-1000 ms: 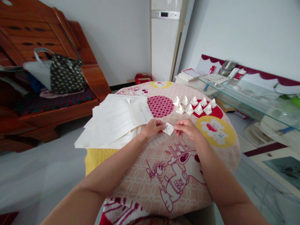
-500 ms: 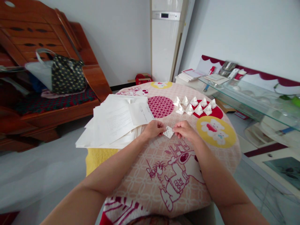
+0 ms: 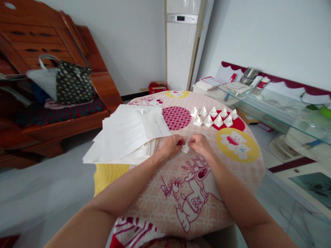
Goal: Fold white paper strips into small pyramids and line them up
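Observation:
A small folded piece of white paper (image 3: 185, 148) with printed marks is low over the pink patterned tablecloth. My left hand (image 3: 173, 144) pinches its left side, and the fingers cover part of it. Close by on the right, my right hand (image 3: 199, 143) has its fingers pressed together at the paper's upper right edge; whether they grip it is partly hidden. Beyond the hands stand several small white folded paper shapes (image 3: 208, 120) in two rows. Left of my left hand lies a spread stack of white paper sheets (image 3: 124, 134), some printed.
The round table's tablecloth (image 3: 155, 193) has cartoon figures and coloured circles. A glass-topped stand (image 3: 274, 110) with cups and booklets is at the right. A wooden bench (image 3: 100, 86) with a patterned bag (image 3: 73, 82) stands left, and a tall white air conditioner (image 3: 181, 51) behind.
The left fingers have moved over more of the folded paper, so less of it shows. My right hand has shifted slightly left, closer to my left hand.

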A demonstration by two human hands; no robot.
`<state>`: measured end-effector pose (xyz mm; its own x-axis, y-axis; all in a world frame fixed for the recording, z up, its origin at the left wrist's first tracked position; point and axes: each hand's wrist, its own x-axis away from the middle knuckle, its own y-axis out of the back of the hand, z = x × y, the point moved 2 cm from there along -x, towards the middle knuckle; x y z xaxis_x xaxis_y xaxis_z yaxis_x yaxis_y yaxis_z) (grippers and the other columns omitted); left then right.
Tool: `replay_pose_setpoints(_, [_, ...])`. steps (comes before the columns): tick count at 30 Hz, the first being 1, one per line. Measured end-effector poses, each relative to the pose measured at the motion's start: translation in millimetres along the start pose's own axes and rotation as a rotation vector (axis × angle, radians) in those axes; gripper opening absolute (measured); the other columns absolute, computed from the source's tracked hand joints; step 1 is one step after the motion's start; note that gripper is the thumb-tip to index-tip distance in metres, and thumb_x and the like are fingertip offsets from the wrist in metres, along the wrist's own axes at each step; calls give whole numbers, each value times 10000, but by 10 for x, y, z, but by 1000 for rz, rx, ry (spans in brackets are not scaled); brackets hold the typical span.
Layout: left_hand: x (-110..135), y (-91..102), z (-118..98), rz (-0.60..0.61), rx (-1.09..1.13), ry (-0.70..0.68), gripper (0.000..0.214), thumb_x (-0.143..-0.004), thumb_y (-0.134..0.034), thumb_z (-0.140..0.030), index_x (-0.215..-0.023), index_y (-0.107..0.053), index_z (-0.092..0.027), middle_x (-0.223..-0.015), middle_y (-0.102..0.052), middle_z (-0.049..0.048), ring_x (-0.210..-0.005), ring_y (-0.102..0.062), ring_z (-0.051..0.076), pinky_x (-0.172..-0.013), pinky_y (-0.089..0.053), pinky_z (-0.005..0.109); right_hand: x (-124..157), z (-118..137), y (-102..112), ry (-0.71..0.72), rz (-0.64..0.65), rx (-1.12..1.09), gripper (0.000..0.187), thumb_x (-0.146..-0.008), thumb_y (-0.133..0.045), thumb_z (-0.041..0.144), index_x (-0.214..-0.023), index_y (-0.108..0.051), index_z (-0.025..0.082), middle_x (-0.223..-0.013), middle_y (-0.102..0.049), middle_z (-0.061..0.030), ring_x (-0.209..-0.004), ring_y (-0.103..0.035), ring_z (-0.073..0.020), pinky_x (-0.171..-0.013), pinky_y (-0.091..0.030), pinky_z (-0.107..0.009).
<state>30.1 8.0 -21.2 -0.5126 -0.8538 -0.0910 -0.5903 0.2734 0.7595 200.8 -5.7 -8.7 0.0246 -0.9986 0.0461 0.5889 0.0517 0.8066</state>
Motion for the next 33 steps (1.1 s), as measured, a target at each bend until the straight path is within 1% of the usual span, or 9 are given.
replay_pose_setpoints(4, [-13,21,9,20,10,41,297,-719,-587,-25,-909,-761,-172,-837,-725,11,-726,-627,129,-725,-492,222,11,31,-36,-7,4,-35,23,-737,-728,171,-735,-750,165,-704,-724,-38,-670,-629,-158,-594,-408,-239])
replay_pose_setpoints(8, [-26,23,9,12,22,39,301,-715,-598,-27,-917,-779,-158,-821,-735,19,-707,-629,131,-696,-488,217,16,89,-52,-50,10,41,80,-722,-775,234,-752,-752,164,-727,-730,-57,-674,-631,-175,-594,-395,-261])
replay_pose_setpoints(13, [-37,14,26,-9,20,23,308,-715,-612,-11,-928,-787,-149,-824,-747,30,-712,-641,136,-711,-500,233,-44,80,-47,-39,17,58,27,-693,-750,151,-709,-738,169,-704,-724,-54,-672,-637,-173,-585,-411,-249])
replay_pose_setpoints(17, [-43,18,28,-17,34,24,298,-724,-618,0,-925,-786,-143,-830,-753,33,-723,-649,135,-733,-510,237,-74,-5,-21,-58,53,-33,109,-687,-673,63,-676,-711,164,-574,-649,-12,-560,-603,-143,-530,-416,-226])
replay_pose_setpoints(21, [-48,21,39,-9,56,32,278,-723,-623,-11,-913,-785,-134,-803,-750,30,-708,-648,135,-710,-505,227,-39,-58,-6,-136,87,-172,86,-740,-651,108,-736,-720,160,-553,-621,8,-459,-550,-118,-472,-395,-220])
replay_pose_setpoints(22, [-48,17,42,-2,62,33,279,-723,-620,-14,-915,-785,-133,-793,-748,28,-701,-647,134,-700,-501,223,-32,-55,-7,-133,81,-170,51,-754,-673,148,-733,-718,159,-557,-624,6,-466,-550,-119,-475,-389,-221])
replay_pose_setpoints(24, [-46,7,43,5,67,32,268,-731,-616,-31,-912,-783,-137,-777,-743,22,-686,-642,131,-678,-492,217,-27,-28,-15,-93,46,-89,90,-754,-731,226,-698,-712,158,-581,-644,-12,-528,-573,-132,-504,-379,-228])
replay_pose_setpoints(28, [-54,-15,15,-55,25,19,170,-772,-633,-117,-865,-773,-143,-764,-730,24,-678,-627,135,-653,-467,223,-38,34,-43,-30,-4,101,119,-730,-780,261,-700,-737,154,-692,-715,-52,-664,-620,-165,-569,-369,-250])
replay_pose_setpoints(33, [-87,-28,7,-42,7,43,155,-745,-642,-102,-846,-755,-135,-696,-687,10,-635,-592,127,-611,-431,223,-27,36,-48,-38,-1,92,100,-732,-785,254,-741,-761,158,-726,-736,-57,-689,-641,-171,-593,-381,-252])
